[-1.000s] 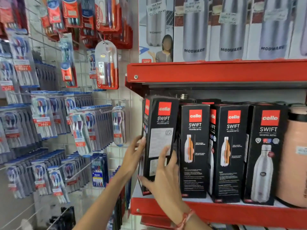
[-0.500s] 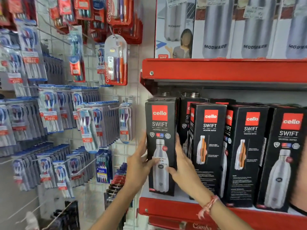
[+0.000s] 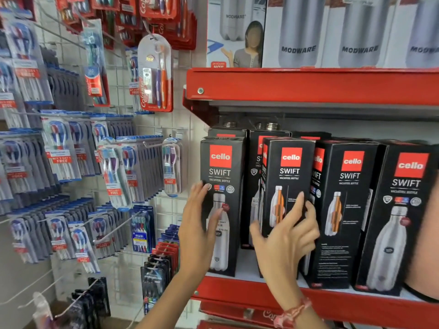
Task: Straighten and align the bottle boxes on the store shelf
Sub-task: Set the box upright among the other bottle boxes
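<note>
From the head camera, a person stands at a red shelf point(image 3: 308, 87) full of tall black bottle boxes. The left hand point(image 3: 202, 224) lies flat and loose on the front of the first box point(image 3: 223, 176), the one at the left end of the row; its fingers are spread and touch the box face without closing around it. The right hand point(image 3: 285, 231) is on the second box point(image 3: 288, 167), just to the right. Its thumb seems to be on the near left edge and its fingers point(image 3: 300, 205) curl over the front face toward the right edge, so it looks like a light hold on that box, though the hand is a bit blurry and I cannot be sure it is squeezing. The second box stands turned a little, with one side showing, and it sits farther forward than the first box. Past the right fingers more boxes stand in the row, also turned a bit. Behind the left fingers hang packs of toothbrushes point(image 3: 114, 172) on a wire wall. These boxes look like stiff card with smooth sides, and probably have some weight from a steel bottle inside. A good place to hold is low on both side edges, so the tall box turns without tipping.
</note>
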`<action>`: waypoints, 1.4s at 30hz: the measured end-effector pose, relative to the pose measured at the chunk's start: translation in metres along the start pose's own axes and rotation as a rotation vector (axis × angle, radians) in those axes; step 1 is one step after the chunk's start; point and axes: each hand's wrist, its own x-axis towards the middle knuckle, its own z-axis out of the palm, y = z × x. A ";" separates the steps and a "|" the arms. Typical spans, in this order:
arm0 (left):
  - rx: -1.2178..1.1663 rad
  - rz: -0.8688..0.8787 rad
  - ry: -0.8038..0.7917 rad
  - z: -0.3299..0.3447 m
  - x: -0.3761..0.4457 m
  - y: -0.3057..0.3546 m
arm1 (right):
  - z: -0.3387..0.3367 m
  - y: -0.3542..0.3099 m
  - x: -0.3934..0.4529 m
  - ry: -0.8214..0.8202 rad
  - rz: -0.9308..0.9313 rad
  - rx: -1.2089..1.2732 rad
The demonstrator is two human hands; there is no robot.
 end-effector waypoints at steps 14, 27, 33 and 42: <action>-0.331 -0.245 -0.281 0.022 -0.007 0.061 | -0.027 0.036 0.023 -0.282 -0.004 0.446; -0.456 -0.184 -0.504 0.025 -0.008 0.076 | -0.087 0.063 0.077 -0.917 -0.249 0.811; -0.393 -0.221 -0.451 0.059 -0.014 0.054 | -0.056 0.062 0.088 -0.920 -0.228 0.672; -0.242 -0.267 -0.451 0.074 -0.026 0.031 | -0.033 0.068 0.076 -0.859 -0.207 0.579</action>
